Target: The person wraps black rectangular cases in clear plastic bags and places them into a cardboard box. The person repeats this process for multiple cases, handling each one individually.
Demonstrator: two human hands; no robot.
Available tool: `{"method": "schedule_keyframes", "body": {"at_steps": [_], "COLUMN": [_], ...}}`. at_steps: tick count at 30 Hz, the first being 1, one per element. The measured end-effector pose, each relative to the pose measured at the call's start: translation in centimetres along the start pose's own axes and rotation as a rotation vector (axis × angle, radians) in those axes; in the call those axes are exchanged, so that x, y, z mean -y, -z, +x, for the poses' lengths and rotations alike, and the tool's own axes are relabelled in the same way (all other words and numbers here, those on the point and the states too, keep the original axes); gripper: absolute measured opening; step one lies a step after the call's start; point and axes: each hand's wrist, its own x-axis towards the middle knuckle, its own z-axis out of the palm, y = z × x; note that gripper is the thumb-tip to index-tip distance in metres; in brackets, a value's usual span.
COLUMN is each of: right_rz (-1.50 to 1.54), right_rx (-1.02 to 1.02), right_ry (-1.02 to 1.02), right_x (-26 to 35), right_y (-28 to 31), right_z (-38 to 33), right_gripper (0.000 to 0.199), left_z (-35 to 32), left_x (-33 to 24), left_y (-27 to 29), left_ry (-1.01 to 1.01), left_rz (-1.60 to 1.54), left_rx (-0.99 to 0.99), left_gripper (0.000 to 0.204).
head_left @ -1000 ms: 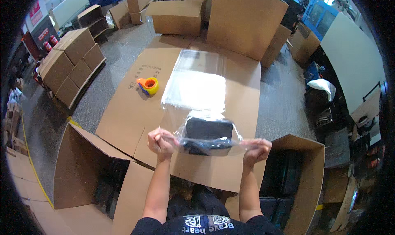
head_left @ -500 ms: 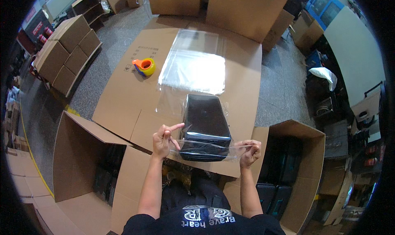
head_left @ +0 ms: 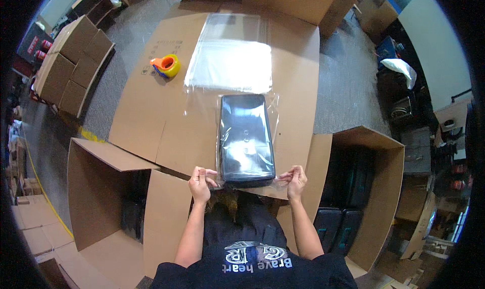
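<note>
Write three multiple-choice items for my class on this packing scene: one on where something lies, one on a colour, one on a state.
1. Where does the tape dispenser lie?
A. on the cardboard sheet, to the person's left of the stack of clear bags
B. inside the open box on the right
C. on top of the black case

2. What colour is the tape dispenser?
A. blue and white
B. orange and yellow
C. all black

3. How is the black case now?
A. standing on end
B. lying flat inside a clear bag
C. bare, with no wrapping

Answers: 1 A, the tape dispenser sits on the cardboard sheet beside the stack of clear bags. 2 B, its body is orange with a yellow roll. 3 B, the black case lies flat while the left hand and right hand pinch the clear bag at its near edge.
</note>
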Motion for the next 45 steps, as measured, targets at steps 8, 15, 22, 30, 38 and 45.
{"method": "schedule_keyframes", "body": {"at_steps": [8,15,22,30,38,45], "right_rz": [-0.193,-0.41,-0.368,0.118,0.004,-0.704], "right_rx": [-0.06,-0.023,0.085,0.784,1.051,1.935], "right_ry": [-0.175,-0.355,-0.473,-0.385,-0.369,0.844], "right_x": [-9.2,-12.5,-11.5,-8.0,-0.6,5.1], "right_y": [-0.3,-1.4,0.8,-4.5,-17.1,-51.1], "right_z": [1.5,2.5,7.3,13.4,-4.6,-26.5], "right_gripper": [0.033,0.023,0.026,0.059,0.083,0.11], "left_z": [0.3,1.6,5.0,7.2,-11.7,-18.7], "left_x": [7.6,12.3,11.5,3.4,0.1,8.5], "left_y": [-0.5,-2.0,-1.8,-7.7,15.3,37.8], "left_ry": [0.175,0.457,0.249,0.14,-0.359,0.214], "left_rz": [0.456,0.363,0.706,0.352,-0.274,0.58], "left_rx": [-0.157,-0.066,-0.121,0.114,0.03,-1.116], "left_gripper": [0.039,0.031,0.036,0.103,0.07,0.031]}}
